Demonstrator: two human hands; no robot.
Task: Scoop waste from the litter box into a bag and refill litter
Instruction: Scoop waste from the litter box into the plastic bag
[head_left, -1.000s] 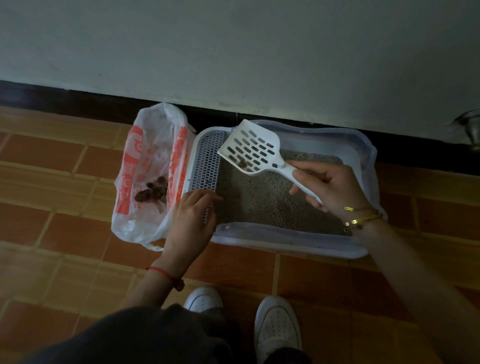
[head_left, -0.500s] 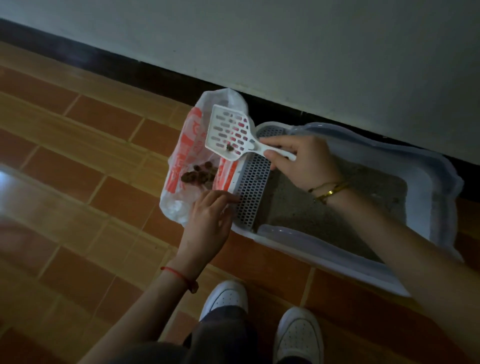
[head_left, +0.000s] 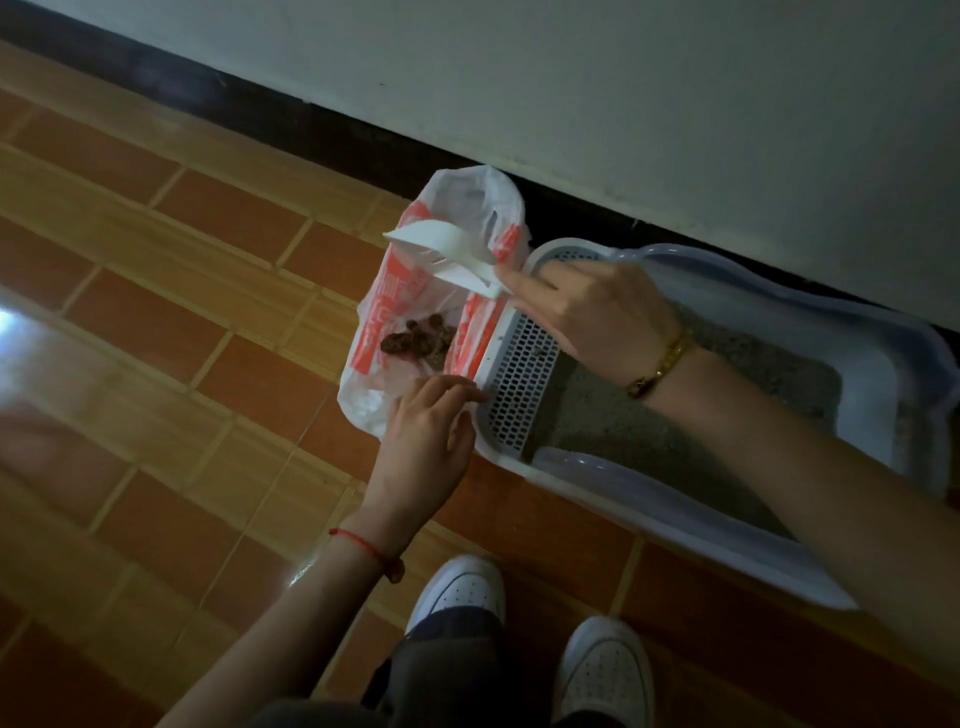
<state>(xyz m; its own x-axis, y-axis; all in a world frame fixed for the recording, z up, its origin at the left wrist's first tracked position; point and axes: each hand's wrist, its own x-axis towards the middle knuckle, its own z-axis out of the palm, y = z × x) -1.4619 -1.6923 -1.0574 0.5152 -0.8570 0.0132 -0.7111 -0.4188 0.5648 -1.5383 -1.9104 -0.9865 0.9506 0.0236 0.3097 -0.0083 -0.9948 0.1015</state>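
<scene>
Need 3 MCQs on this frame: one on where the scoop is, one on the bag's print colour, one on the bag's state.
1. Where is the scoop?
A. Held over the bag
B. Lying in the litter
C. On the floor tiles

2. What colour is the print on the bag?
A. Blue
B. Red-orange
C. Green

3. What state is the bag in?
A. Tied shut
B. Open, with waste inside
C. Open and empty

Answers:
1 A: the right hand grips the handle and the scoop's head hangs above the bag's mouth.
2 B: red-orange panels run down the white plastic.
3 B: dark clumps lie at the bottom of the gaping bag.
</scene>
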